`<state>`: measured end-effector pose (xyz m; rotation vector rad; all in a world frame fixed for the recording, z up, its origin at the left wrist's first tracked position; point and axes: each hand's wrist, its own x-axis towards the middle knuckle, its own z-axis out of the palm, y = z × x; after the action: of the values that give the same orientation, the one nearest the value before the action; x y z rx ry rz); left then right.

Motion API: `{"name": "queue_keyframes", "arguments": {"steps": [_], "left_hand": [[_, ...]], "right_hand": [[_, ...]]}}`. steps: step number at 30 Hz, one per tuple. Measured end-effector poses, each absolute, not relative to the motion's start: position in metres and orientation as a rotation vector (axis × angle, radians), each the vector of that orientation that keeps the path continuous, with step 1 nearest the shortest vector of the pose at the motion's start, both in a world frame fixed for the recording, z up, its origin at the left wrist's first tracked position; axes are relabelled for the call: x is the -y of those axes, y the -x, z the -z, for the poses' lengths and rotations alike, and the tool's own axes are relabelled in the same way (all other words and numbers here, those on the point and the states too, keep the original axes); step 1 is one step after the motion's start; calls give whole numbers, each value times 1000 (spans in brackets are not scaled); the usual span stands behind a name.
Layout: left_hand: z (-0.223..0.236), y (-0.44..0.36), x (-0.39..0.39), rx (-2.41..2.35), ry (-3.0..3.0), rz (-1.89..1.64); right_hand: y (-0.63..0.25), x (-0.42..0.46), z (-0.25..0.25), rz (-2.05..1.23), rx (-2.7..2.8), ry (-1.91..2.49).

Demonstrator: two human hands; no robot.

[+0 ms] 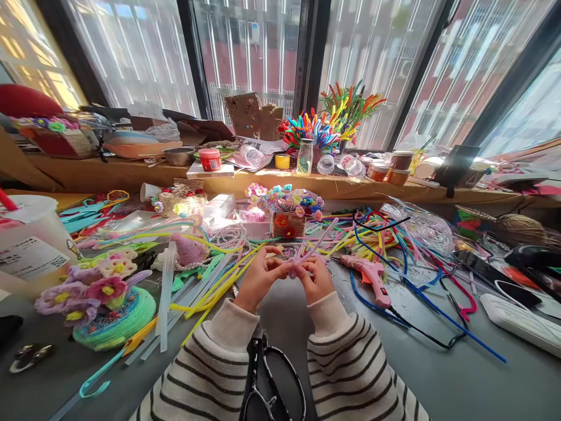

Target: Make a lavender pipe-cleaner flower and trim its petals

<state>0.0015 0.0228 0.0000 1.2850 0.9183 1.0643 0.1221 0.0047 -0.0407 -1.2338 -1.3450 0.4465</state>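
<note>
Both hands meet at the middle of the grey table, holding a looped pale pink-purple pipe cleaner between them. My left hand pinches it from the left with thumb and fingers. From the right, my right hand grips it, thumb close to the other thumb. One straight end of it sticks up and to the right; the fingers partly hide the loops. A pink glue gun lies to the right of my right hand. Black-handled scissors lie between my forearms.
Yellow pipe cleaners and clear glue sticks lie to the left, beside a green yarn piece with fuzzy flowers. A drink cup stands far left. Blue pipe cleaners and a white power strip are right. A flower box stands behind.
</note>
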Motion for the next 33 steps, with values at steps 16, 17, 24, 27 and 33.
{"name": "queue_keyframes", "arguments": {"steps": [16, 17, 24, 27, 33], "left_hand": [[2, -4, -23, -853, -1207, -956], [2, -4, -22, -859, -1192, -956], [3, -1, -23, -862, -1011, -1137], [4, -1, -23, -826, -933, -1209], [0, -2, -22, -797, -890, -1286]], "right_hand": [[-119, -3, 30, -696, 1002, 1111], [-119, -3, 29, -712, 985, 1103], [-120, -4, 28, -907, 885, 1072], [-118, -6, 31, -1116, 805, 1029], [-114, -11, 36, -1412, 696, 956]]}}
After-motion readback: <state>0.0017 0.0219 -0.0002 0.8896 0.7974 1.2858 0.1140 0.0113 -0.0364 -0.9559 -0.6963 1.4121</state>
